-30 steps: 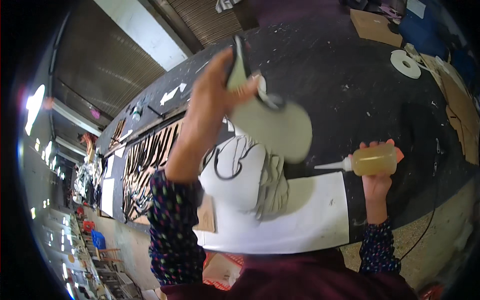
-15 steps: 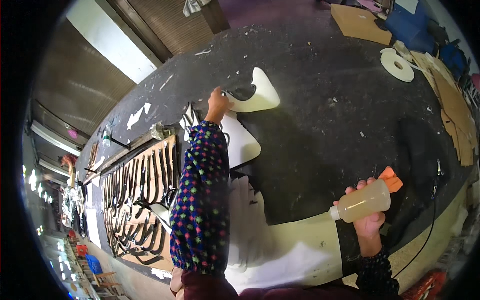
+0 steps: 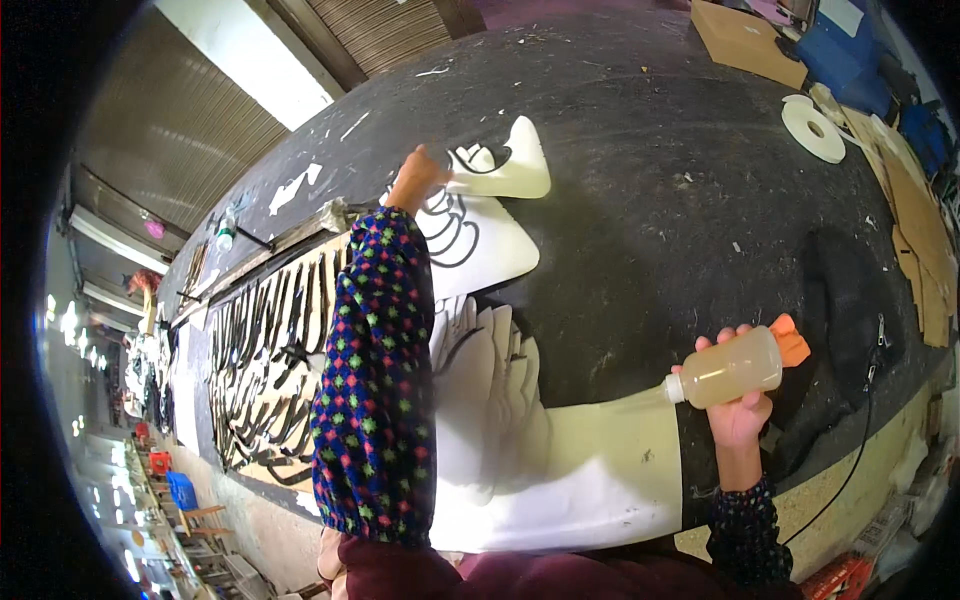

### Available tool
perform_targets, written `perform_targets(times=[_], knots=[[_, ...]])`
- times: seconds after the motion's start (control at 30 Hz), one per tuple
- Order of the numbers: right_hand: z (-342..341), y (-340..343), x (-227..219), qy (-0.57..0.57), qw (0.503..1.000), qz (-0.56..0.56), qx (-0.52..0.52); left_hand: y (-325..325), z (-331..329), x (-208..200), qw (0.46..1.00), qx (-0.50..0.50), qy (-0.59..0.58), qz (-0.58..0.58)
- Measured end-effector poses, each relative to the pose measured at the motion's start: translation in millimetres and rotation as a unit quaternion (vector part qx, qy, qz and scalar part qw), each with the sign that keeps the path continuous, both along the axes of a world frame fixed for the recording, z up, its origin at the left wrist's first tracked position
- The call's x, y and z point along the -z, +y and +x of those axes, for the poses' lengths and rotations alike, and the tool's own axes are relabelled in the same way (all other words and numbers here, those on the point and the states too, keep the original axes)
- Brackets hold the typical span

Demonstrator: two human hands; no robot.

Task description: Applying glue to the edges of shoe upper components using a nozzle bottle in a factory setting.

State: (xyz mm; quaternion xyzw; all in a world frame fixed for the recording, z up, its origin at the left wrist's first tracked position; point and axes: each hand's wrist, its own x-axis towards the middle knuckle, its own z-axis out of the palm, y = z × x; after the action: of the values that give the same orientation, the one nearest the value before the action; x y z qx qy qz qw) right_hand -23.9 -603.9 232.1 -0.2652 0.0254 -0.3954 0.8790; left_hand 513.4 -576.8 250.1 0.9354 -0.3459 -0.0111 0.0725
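At the far middle of the table, my left hand is at the left end of a curved white cut piece, its fingers closed and partly hidden. This piece has a notch with a dark rim and lies just beyond other overlapping white pieces with black curved edges. At the right, my right hand is wrapped round a clear plastic squeeze bottle of cloudy yellowish liquid. The bottle is tilted on its side, its white cap facing left, and something orange sticks out at its base.
Near me lies a white sheet with a fanned stack of white pieces on it. Black strips cover a brown board at the left. A white tape roll, cardboard and a black cable are at the right.
The curved white piece has shifted left and nearer over the table with my left hand. My view has turned slightly. The bottle stays in my right hand.
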Motion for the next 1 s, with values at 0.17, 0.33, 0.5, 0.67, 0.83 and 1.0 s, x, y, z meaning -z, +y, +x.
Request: perform_targets(times=[0.17, 0.33, 0.5, 0.67, 0.83, 1.0], knots=[[-1.2, 4.5, -2.7, -0.003, 1.000, -0.020, 0.007, 63.7, -17.6, -77.6, 0.883, 0.238, -0.289, 0.282], [-5.5, 10.9, -4.4, 0.008, 1.000, -0.002, -0.008, 155.2, -165.0, -137.8, 0.955, 0.273, 0.045, -0.109], [-8.2, 17.0, -6.6, -0.016, 0.999, -0.002, -0.037, 241.0, -278.1, -117.0, 0.993, 0.049, -0.021, -0.103], [-9.8, 21.2, -7.7, -0.018, 0.998, -0.011, -0.058, 268.0, -287.5, -83.8, 0.995, -0.037, 0.009, -0.089], [-14.1, 23.1, -6.3, -0.009, 0.999, -0.008, -0.048, 265.0, -291.3, -94.5, 0.965, -0.051, -0.037, -0.253], [-17.9, 26.6, -13.1, -0.054, 0.996, -0.030, -0.069, 261.4, -330.0, -127.2, 0.908, -0.052, 0.183, -0.374]])
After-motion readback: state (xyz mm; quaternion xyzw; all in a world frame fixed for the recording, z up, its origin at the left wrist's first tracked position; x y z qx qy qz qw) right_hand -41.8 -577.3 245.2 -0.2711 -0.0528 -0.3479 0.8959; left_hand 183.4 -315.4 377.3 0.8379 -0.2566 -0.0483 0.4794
